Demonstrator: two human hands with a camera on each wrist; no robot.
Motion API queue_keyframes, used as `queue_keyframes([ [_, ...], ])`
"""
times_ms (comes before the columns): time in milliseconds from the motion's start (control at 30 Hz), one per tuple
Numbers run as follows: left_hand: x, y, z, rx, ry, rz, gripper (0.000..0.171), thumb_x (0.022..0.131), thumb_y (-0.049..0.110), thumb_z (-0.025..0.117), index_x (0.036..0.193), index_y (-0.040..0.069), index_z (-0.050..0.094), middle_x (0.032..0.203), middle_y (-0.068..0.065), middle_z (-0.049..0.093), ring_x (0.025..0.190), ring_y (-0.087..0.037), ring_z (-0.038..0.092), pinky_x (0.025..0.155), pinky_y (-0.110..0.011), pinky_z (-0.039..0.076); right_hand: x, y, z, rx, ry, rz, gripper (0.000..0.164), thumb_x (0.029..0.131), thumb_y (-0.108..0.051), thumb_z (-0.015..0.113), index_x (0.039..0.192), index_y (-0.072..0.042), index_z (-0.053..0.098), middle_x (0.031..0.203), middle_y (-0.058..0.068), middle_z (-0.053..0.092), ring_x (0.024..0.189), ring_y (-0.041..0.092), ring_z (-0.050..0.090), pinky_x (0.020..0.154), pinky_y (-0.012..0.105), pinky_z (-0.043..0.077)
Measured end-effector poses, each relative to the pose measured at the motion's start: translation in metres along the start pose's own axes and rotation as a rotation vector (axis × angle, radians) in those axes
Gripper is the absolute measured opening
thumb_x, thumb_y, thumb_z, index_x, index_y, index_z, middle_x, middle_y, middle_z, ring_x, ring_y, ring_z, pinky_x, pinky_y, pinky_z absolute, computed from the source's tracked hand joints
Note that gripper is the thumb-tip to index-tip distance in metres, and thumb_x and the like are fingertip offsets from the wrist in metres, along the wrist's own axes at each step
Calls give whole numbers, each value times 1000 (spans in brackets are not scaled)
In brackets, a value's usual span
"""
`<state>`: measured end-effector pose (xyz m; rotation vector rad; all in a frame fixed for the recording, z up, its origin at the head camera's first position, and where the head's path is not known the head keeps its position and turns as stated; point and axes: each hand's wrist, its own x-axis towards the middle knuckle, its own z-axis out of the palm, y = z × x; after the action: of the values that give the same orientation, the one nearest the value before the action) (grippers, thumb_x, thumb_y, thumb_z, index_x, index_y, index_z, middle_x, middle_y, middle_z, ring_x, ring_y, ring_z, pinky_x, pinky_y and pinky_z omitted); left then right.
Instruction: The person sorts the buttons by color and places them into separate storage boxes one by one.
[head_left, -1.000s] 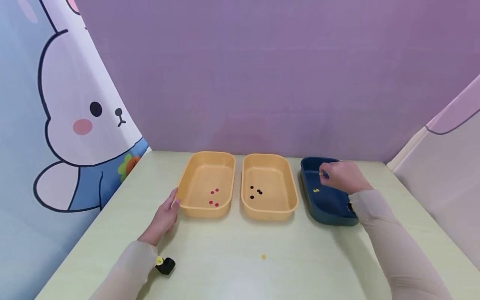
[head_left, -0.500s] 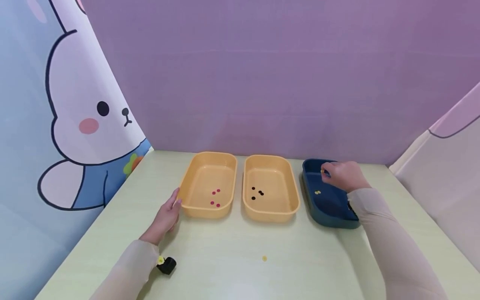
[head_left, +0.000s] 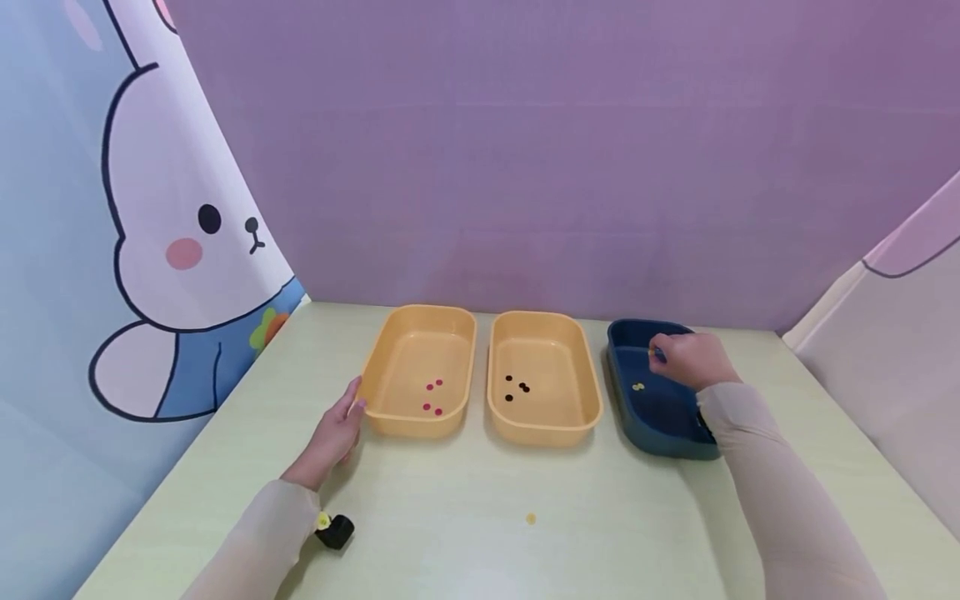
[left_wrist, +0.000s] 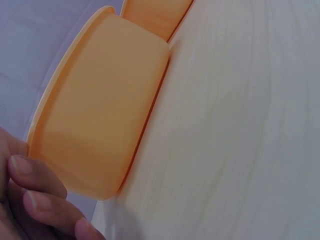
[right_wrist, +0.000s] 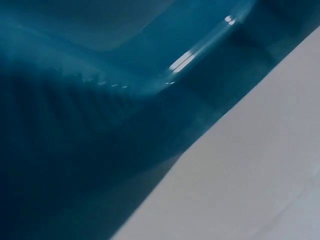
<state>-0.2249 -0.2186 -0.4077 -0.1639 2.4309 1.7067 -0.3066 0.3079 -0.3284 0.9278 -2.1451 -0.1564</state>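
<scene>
My right hand (head_left: pixel 693 360) is over the dark blue tray (head_left: pixel 663 446) on the right, its thumb and forefinger pinching a small yellow disc (head_left: pixel 652 352). Two more yellow discs (head_left: pixel 637 387) lie side by side on that tray's floor. In the right wrist view only the tray's glossy wall (right_wrist: pixel 200 100) shows; the fingers are out of sight. At the near left corner of the left yellow tray (head_left: pixel 416 426), my left hand (head_left: pixel 333 429) rests with loosely bent fingers. The left wrist view has these fingers (left_wrist: pixel 40 202) right against the tray's outer wall (left_wrist: pixel 100 110).
Several pink discs (head_left: pixel 438 412) lie in the left yellow tray. The middle yellow tray (head_left: pixel 545 435) holds several black discs (head_left: pixel 509 398). A single yellow disc (head_left: pixel 531 518) lies on the pale table (head_left: pixel 450 533) in front. Behind the trays hangs a purple cloth (head_left: pixel 555 183).
The head view has shifted slightly. My right hand has dipped a little lower over the blue tray, still pinching the yellow disc. My left hand stays at the left yellow tray.
</scene>
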Motion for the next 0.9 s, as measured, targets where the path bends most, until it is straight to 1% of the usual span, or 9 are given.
queue_keyframes([
  [67,0,0,-1,3,1,3,55,106,27,31,156,20,8,53,3,32,40,-9,29,40,-22,30,-1,0,1,-2,-18,23,16,57,-6,73,71,-8,65,46,-3,49,38,1,29,33,30,33],
  [133,1,-1,-1,1,3,9,55,106,27,31,156,20,9,53,3,32,40,-9,29,40,-22,30,-1,-1,2,-1,-52,44,15,59,-5,73,71,-8,64,47,-3,50,38,3,32,34,31,35],
  [233,1,-2,-2,-22,1,24,55,106,26,31,155,20,10,52,4,31,40,-8,28,40,-22,29,-2,-2,2,-8,-130,78,15,62,-5,75,73,-7,64,48,-2,50,36,8,38,35,34,38],
  [367,0,-4,-1,-37,1,38,55,105,25,32,155,19,11,52,5,31,40,-7,27,39,-21,29,-9,-3,1,-11,-230,126,14,66,-5,76,74,-7,65,47,-3,48,35,8,37,37,34,40],
  [500,-1,-3,2,-30,3,33,54,105,25,32,155,19,12,52,5,32,40,-7,28,40,-21,29,-16,0,4,0,-241,143,14,66,-6,76,74,-7,65,48,-3,49,36,8,37,37,35,41],
  [600,-2,-3,3,-25,4,34,54,105,24,32,155,18,12,52,4,32,40,-7,28,40,-21,29,-19,2,4,3,-273,158,13,67,-6,75,76,-6,66,47,-3,48,36,8,37,37,35,40],
  [700,0,-3,3,-19,7,36,54,105,24,32,155,18,12,52,4,32,40,-7,28,40,-21,29,-17,4,3,14,-367,199,11,71,-6,73,80,-5,67,46,-4,46,36,8,35,37,34,39],
  [800,2,-3,4,-18,10,31,54,105,24,32,155,18,12,52,4,31,39,-8,28,39,-21,29,-14,6,3,40,-458,241,10,74,-7,72,82,-4,67,50,-5,50,38,9,38,39,35,41],
  [900,4,-4,7,-13,15,26,54,105,24,32,155,18,13,52,4,32,40,-8,28,40,-21,29,-15,9,7,67,-558,289,8,76,-9,71,82,-7,66,56,-4,55,43,10,42,44,36,44],
])
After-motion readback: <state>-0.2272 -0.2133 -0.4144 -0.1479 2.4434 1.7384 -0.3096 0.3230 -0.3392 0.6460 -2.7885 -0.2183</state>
